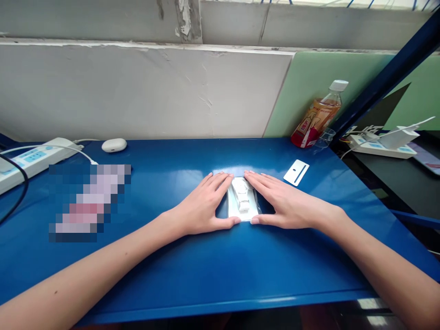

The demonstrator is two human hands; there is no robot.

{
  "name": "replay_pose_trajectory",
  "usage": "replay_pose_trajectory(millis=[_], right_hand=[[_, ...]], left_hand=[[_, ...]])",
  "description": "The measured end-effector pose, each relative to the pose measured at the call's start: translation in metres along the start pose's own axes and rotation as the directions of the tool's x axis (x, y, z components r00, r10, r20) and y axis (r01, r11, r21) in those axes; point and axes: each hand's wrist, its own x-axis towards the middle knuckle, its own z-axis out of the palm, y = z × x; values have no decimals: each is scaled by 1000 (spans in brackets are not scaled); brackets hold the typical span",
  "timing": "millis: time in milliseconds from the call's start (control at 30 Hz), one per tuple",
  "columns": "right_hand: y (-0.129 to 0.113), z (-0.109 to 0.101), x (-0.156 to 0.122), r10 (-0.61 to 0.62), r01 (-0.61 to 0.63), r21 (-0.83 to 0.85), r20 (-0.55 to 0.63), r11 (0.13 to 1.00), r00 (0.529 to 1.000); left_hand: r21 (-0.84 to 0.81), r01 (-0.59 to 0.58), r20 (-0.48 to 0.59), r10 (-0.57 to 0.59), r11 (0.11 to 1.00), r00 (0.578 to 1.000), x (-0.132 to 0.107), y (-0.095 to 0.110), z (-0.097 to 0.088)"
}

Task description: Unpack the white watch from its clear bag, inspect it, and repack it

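Observation:
A small clear plastic packet with a pale backing lies flat on the blue desk. Inside it is a white plastic item, rounded at its far end, whose exact kind I cannot make out. My left hand rests along the packet's left side with fingers stretched out, its thumb tip at the near edge. Mirroring it on the right side, my right hand also has straight fingers and a thumb at the near edge. Both hands touch or nearly touch the packet's borders, and neither grips it.
A white card with a dark slot lies right of the packet. A drink bottle leans at the back right beside the blue post. On the left are a white earbud case, a power strip with cables and a blurred-out phone-like object.

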Motion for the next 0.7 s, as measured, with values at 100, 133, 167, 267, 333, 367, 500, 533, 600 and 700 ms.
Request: replay_pose_trajectory(millis=[100,133,167,267,333,367,500,533,600,700], right_hand=[[1,-1,1,8,-8,-2,-8,1000,1000],[1,-2,1,11,-11,-4,-4,1000,1000],[1,-2,1,14,-14,-5,1,1000,1000],[3,0,2,32,-32,8,-5,999,999],[5,2,2,48,-48,18,-16,999,999],[6,2,2,54,-53,21,-19,998,998],[8,4,2,60,-60,11,-6,998,998],[7,4,3,61,-61,3,-3,998,998],[7,4,3,60,-60,-9,-7,998,998],[5,4,3,43,-43,-16,-28,999,999]], left_hand=[[-6,-2,4,2,1000,1000,-1,-3,-2],[-10,-2,5,2,1000,1000,-1,-4,-2],[-13,0,4,0,1000,1000,-1,-5,-3],[-23,6,-5,-6,1000,1000,-2,-5,-3],[-35,4,-14,-5,999,1000,-2,-5,-3],[-40,3,-18,-3,999,1000,-2,-4,-3],[-32,-3,-33,2,999,999,-2,-4,-1],[-27,-6,-38,5,1000,999,-2,-4,-1],[-20,-15,-47,14,1000,999,-3,-4,-1],[-29,-25,-44,24,999,999,-3,-4,-2]])
